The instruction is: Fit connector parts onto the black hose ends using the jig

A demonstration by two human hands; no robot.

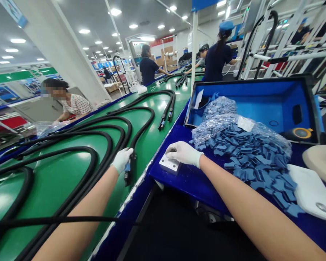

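Note:
My left hand (122, 159), in a white glove, is closed around the black connector end (129, 170) of a thick black cable (70, 159) lying on the green conveyor belt (57, 181); a small blue piece shows at the fingers. My right hand (183, 153), also gloved, rests curled on a small white block (170, 165) at the corner of the blue worktop (190, 181). A heap of small blue parts (250, 156) lies just right of that hand, partly spilling from clear plastic bags (220, 116).
Several looped black cables cover the belt. A blue tray (260, 101) stands behind the heap, with a yellow-and-black tool (301, 133) in it. White plates (309, 192) lie at the right. Other people work along the belt: one at the left (70, 103), others at the far end (217, 58).

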